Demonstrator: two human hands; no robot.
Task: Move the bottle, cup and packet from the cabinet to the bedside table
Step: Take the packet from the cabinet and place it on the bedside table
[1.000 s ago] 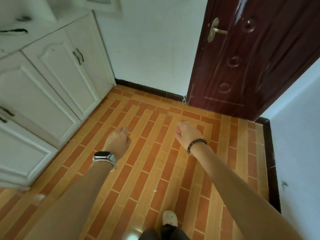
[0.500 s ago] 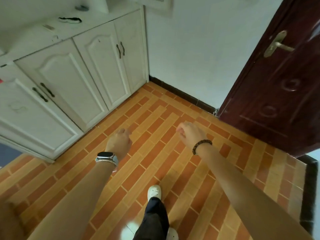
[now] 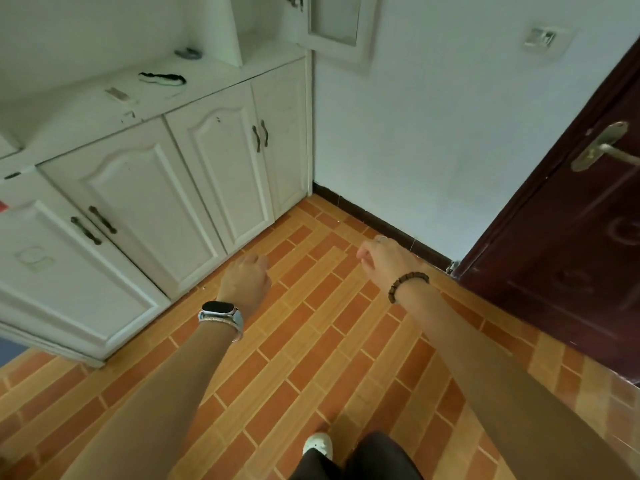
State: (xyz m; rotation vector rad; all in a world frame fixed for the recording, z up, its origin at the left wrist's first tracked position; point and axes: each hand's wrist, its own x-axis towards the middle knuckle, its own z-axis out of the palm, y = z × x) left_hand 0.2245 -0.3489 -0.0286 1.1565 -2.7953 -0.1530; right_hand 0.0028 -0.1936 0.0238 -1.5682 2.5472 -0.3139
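As things stand: no bottle, cup or packet shows anywhere, and no bedside table either, so I judge the fetching not yet begun.
Left hand [image 3: 246,277]: held out over the tiled floor [image 3: 311,341], fingers loosely curled, gripping nothing.
Right hand [image 3: 386,259]: out front too, fingers curled under, apparently empty, though its palm faces away from me.
Cabinet [image 3: 138,188]: white, lower doors closed, near the hands on their left. Its top carries a dark cord [image 3: 162,78] and a few small bits.
Task's things: out of view; whether they sit on or in the cabinet I cannot tell.
Left to do: all three items, by this showing.
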